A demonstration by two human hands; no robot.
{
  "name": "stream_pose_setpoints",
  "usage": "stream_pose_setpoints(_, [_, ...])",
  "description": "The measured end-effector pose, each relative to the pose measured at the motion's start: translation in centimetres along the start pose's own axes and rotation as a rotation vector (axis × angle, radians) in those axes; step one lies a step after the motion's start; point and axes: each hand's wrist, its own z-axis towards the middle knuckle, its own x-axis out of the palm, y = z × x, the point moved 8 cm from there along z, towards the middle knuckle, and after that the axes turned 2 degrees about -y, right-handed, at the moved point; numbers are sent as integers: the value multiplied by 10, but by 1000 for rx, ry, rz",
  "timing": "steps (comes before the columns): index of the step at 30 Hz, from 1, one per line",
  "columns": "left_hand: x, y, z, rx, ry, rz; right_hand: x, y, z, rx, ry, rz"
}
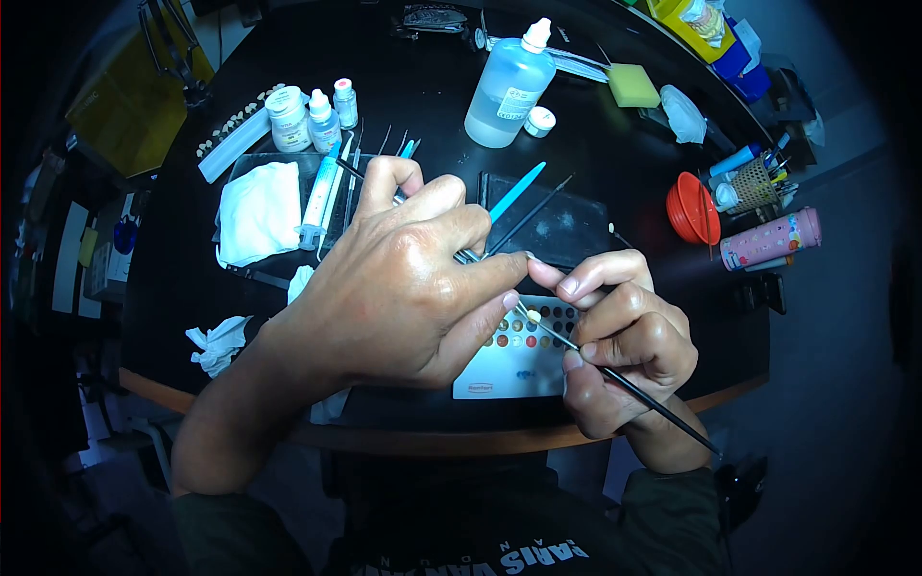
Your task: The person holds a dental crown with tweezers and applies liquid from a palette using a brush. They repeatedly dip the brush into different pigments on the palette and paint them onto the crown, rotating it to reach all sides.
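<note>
My left hand (413, 274) is closed around a slim metal instrument (467, 256), mostly hidden by the fingers; its kind I cannot make out. Between the fingers of my right hand (629, 336) is a fine brush (648, 392) with a long dark handle, slanting up to the left. A tiny cream tooth crown (534, 316) shows at the brush's far end, just past my left fingertips. Whether the brush touches it is too small to tell. The two index fingertips nearly meet above it. Below lies a white palette card (490, 374) with rows of coloured dots, partly covered by my hands.
A dark glass slab (576, 230) bears a blue-handled tool (517, 192) and another brush (543, 206). A large liquid bottle (499, 96) stands behind. Small bottles (288, 120) and a folded white cloth (259, 213) are at left, a red cup (690, 209) and pink tumbler (773, 238) at right.
</note>
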Motion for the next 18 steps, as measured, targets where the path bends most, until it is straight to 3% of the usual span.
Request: stream_pose_setpoints(18, [0,-1,1,-9,24,-1,-2,-3,1,74,-40,25])
